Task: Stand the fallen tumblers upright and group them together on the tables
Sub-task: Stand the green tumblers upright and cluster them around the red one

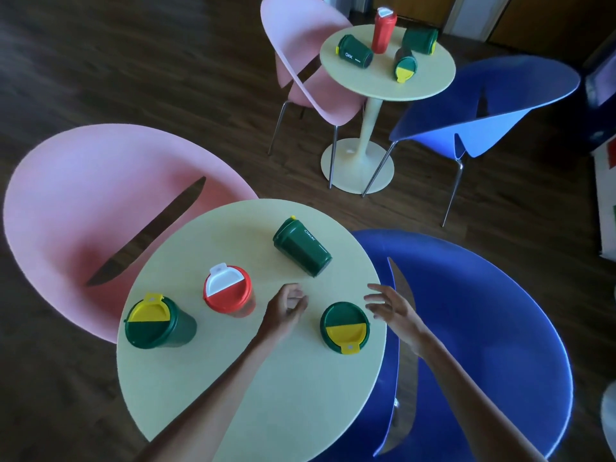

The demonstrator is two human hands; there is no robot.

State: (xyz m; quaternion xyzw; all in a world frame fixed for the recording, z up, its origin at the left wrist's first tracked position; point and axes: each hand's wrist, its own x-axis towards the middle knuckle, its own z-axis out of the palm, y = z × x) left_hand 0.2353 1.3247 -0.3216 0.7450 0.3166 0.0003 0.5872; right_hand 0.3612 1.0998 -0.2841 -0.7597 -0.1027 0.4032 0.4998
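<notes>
Near table's edge (383, 331), green tumbler (345, 326) between empty hands.

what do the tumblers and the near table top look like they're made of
Fallen green tumbler: probably matte plastic, going by its even colour and dull sheen, though coated metal is possible. Red tumbler: its lid looks like moulded plastic, white flap included. Near table: smooth, pale, uniform top, likely laminate or painted board.

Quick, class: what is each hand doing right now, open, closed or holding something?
Left hand: loosely curled, empty, above the near table.
Right hand: open, fingers spread, empty, beside the upright green tumbler.
</notes>
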